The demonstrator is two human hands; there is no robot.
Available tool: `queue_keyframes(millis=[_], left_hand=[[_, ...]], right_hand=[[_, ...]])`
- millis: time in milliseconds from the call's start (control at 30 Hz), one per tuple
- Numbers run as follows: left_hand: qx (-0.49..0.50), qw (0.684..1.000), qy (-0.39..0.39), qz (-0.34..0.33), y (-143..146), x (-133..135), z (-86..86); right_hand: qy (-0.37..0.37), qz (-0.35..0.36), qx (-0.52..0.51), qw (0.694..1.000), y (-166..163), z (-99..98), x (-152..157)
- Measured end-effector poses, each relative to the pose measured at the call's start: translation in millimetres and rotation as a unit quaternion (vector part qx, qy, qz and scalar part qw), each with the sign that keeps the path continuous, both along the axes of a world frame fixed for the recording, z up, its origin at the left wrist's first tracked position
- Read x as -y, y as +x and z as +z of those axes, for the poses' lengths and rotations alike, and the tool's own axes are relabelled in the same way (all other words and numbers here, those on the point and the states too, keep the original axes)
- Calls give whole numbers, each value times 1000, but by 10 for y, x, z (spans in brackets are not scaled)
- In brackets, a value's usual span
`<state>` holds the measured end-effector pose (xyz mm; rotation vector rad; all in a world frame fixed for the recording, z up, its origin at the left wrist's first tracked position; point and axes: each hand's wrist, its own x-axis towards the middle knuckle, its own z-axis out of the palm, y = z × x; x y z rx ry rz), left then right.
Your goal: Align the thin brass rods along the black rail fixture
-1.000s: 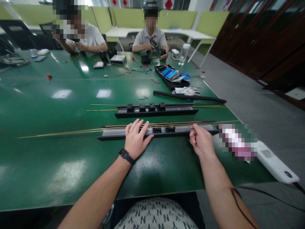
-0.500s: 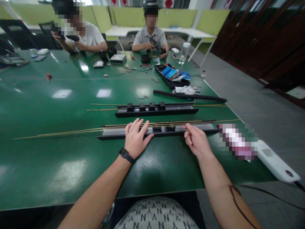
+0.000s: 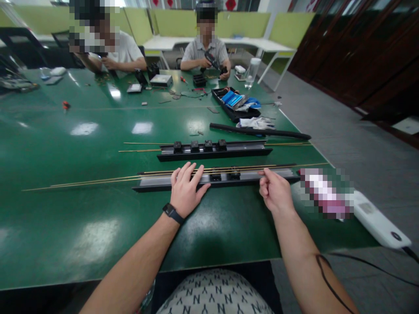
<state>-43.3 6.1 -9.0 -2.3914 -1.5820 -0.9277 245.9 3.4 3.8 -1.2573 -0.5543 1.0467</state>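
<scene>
A long black channel with a pale inner strip (image 3: 153,181) lies across the table in front of me. Thin brass rods (image 3: 94,182) run along it and stick out past its left end. Two black blocks (image 3: 235,173) sit in the channel between my hands; anything under my left palm is hidden. My left hand (image 3: 186,189), wearing a dark watch, rests with spread fingers over the rods and channel. To the right, my right hand (image 3: 276,188) is closed, thumb and index finger pinching a brass rod above the channel; its grip is partly hidden.
Behind lies a second black channel (image 3: 245,152) with several black blocks and rods. Farther back are a black tube (image 3: 262,131), white gloves (image 3: 255,123) and a black tray (image 3: 234,114). A white power strip (image 3: 376,218) is at right. Two people sit across the table.
My right hand has moved a little to the right, and a rod's far left tip has shifted right as well. My left hand stays in place.
</scene>
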Motion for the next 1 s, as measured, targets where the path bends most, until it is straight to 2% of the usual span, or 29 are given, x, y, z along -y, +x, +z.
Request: queue_keyframes(millis=[200,533,800,1000], left_hand=[[-3,1000,4,1,2,0,-1],[-11,1000,11,2,-9,-8,-14],[-4,1000,13,-2,-1,-12,-20],[-5,1000,8,-1,0,0,1]], right_hand=[[-8,-85,-3,996,88,31,-43],[-4,-131,-1,991,166,39,-55],[-4,-110,18,994,154,6,-42],[-5,-32,27,999,66,-29,-4]])
